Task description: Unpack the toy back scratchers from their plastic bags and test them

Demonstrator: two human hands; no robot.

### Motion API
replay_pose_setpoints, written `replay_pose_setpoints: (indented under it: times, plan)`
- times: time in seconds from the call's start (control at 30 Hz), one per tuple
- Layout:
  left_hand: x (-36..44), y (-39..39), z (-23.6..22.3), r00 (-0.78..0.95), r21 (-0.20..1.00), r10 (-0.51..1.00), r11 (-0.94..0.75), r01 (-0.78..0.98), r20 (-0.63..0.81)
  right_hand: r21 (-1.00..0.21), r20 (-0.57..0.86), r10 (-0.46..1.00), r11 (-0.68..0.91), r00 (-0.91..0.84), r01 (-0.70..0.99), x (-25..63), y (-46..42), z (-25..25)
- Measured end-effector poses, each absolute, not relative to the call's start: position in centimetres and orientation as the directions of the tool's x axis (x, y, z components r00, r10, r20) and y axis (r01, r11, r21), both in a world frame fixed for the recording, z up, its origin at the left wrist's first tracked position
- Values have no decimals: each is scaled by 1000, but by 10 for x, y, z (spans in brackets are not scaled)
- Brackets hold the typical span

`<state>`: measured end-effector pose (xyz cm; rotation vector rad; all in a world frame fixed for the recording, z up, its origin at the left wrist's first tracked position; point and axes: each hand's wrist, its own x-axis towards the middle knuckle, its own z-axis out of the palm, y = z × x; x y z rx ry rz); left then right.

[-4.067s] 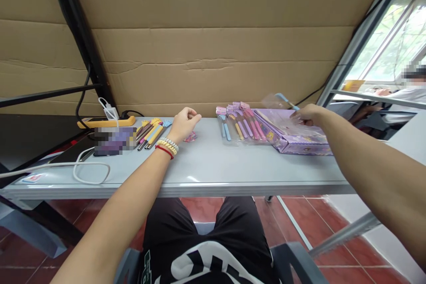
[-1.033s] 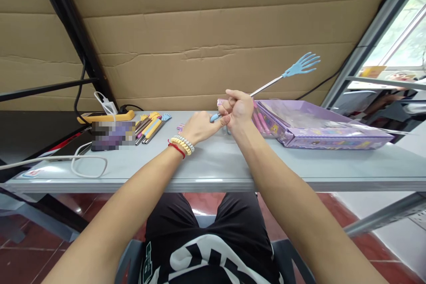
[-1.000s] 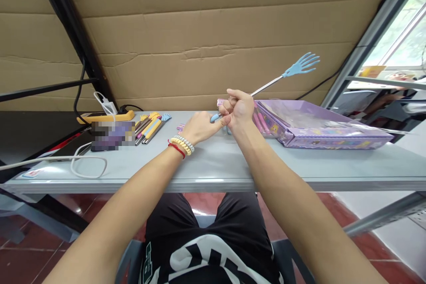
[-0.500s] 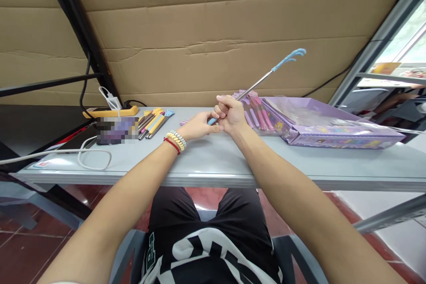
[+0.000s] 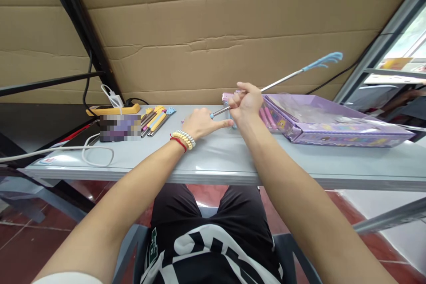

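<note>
A telescopic back scratcher (image 5: 282, 80) with a light blue claw is stretched out, slanting up to the right above the desk. My left hand (image 5: 204, 124), wearing coiled bands and a red cord, is closed around its blue handle end, thumb stretched toward the right. Most of the handle is hidden in that palm. My right hand (image 5: 248, 105) grips the metal shaft farther along, and the claw sticks out well beyond it. Behind the right hand lie pink back scratchers (image 5: 269, 117), partly covered. Several shortened back scratchers (image 5: 156, 120) with yellow and blue claws lie left of my left hand.
A purple open box (image 5: 346, 136) with clear plastic stands at the right. On the left are a yellow power strip (image 5: 115, 110), a white cable (image 5: 96, 163) and a blurred-out purple item (image 5: 120, 128). Cardboard (image 5: 213, 22) walls the back of the grey desk (image 5: 213, 164).
The back scratcher has grown longer, with metal shaft now showing between my hands. My right hand has moved right and the claw reaches farther right. My left hand has shifted slightly right.
</note>
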<state>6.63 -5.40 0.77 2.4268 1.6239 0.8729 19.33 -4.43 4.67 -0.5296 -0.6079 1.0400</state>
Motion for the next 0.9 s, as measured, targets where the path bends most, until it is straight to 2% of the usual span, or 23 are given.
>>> replay_pose_setpoints:
  times: [0.27, 0.4, 0.5, 0.6, 0.77, 0.9]
  plan:
    - [63, -55, 8, 312, 250, 839, -451, 857, 445, -600, 256, 902, 430, 347, -675, 215, -41, 43]
    - [55, -51, 7, 357, 204, 792, -505, 839, 496, -671, 335, 926, 366, 176, -645, 203, -52, 39]
    - [50, -49, 6, 436, 198, 740, -596, 778, 513, -744, 334, 942, 273, 14, -610, 192, -57, 34]
    - [49, -49, 6, 458, 204, 738, -612, 764, 496, -782, 323, 944, 221, -76, -583, 185, -58, 30]
    - [58, -54, 7, 343, 225, 804, -494, 840, 485, -788, 300, 952, 214, -57, -577, 180, -57, 30]
    - [59, -53, 9, 241, 257, 837, -404, 878, 492, -768, 334, 941, 308, 58, -562, 194, -61, 40]
